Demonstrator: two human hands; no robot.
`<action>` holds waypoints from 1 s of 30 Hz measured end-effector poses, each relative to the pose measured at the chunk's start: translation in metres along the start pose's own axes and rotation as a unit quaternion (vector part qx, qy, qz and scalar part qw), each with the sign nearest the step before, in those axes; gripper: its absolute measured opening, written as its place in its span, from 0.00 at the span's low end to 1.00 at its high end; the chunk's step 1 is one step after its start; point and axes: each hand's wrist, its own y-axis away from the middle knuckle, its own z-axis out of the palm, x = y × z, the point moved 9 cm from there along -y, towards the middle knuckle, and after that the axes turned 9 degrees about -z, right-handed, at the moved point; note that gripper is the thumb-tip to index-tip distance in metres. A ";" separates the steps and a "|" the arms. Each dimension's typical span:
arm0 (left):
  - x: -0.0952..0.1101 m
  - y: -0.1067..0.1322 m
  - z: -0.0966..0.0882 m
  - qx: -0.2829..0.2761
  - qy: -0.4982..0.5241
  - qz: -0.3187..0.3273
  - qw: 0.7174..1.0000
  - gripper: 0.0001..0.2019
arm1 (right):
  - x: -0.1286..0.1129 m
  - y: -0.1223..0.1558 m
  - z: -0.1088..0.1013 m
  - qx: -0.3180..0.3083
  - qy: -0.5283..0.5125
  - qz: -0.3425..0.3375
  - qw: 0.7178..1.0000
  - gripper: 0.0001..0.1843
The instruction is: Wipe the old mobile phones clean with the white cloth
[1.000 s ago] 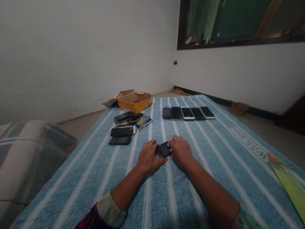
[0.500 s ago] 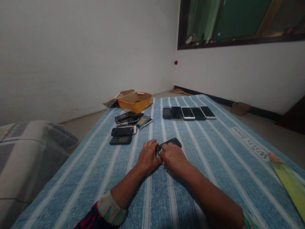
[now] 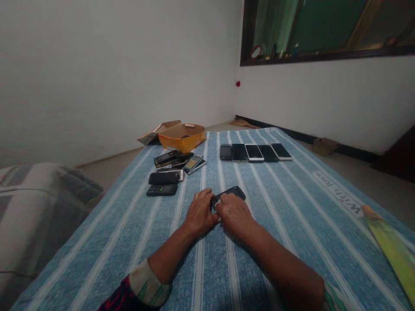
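While the person leans over a blue-and-white striped sheet [image 3: 269, 263], both bare hands work together at its middle on a black mobile phone [image 3: 234, 192]. Left hand [image 3: 200, 211] is curled, fingers closed on the phone's near left end. Right hand [image 3: 236, 214] lies over the near side, closed on it too, so the grip is two-handed and shut on the phone. Phone sits tilted across the gap between the hands, its far end poking out past the right hand toward the upper right, just above the sheet or resting on it; can't tell which. Patterned sleeve cuffs [image 3: 149, 283] show at the bottom of the view.

Further up the sheet, five dark-screened smartphones [image 3: 254, 152] lie side by side in a neat row, well apart from the hands. To the left is a loose group of phones: a black keypad phone [image 3: 161, 190] nearest, a black padded case [image 3: 164, 178] just above it, then a silver keypad phone [image 3: 193, 162] and a black slider phone [image 3: 166, 158], some overlapping. Open orange cardboard box [image 3: 181, 139] stands at the far end of the sheet, beside that group. Printed words "With love" [image 3: 337, 198] run along the right side, near a yellow-green board [image 3: 394, 250]. Grey striped cushion [image 3: 39, 207] lies at far left.
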 end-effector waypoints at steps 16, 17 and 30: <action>0.005 0.001 -0.003 -0.022 -0.024 -0.025 0.999 0.22 | 0.039 0.011 -0.004 -0.002 0.004 0.144 0.990 0.11; 0.005 0.001 -0.003 -0.021 -0.027 -0.025 0.999 0.21 | 0.029 0.008 -0.003 -0.002 -0.004 0.117 0.993 0.12; 0.007 0.002 -0.004 0.007 0.040 -0.044 0.998 0.23 | 0.096 0.026 -0.024 0.163 0.036 0.201 0.965 0.14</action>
